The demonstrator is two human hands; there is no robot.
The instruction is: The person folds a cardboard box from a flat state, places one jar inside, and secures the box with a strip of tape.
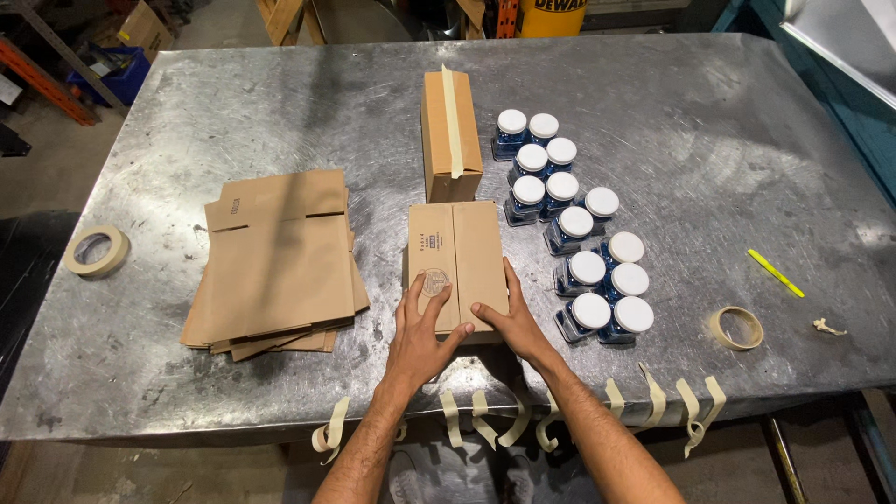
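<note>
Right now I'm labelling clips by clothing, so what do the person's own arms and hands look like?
Both forearms are bare, with no sleeves in view. The left hand and right hand wear no gloves, and no rings, watch or wristband can be seen.

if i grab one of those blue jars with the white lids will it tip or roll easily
Probably not prone to rolling: the jars stand upright on flat bases on the metal table. They look like clear glass or hard plastic, so likely rigid, possibly breakable. Packed close together, nudging one may knock its neighbours.
</note>
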